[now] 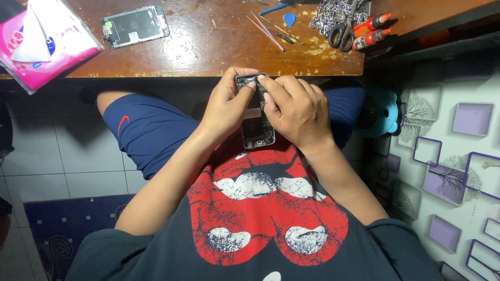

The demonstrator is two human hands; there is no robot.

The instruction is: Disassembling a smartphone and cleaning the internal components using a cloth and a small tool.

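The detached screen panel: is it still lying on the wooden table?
Yes, the screen panel lies flat on the wooden table, apart from both hands.

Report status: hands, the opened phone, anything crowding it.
Left hand and right hand both grip opened phone body over lap. Fingertips at its top edge. Detached screen, scissors on desk, apart.

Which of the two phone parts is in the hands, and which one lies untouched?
The opened phone body, held between left hand and right hand. The detached screen lies alone on the wooden desk.
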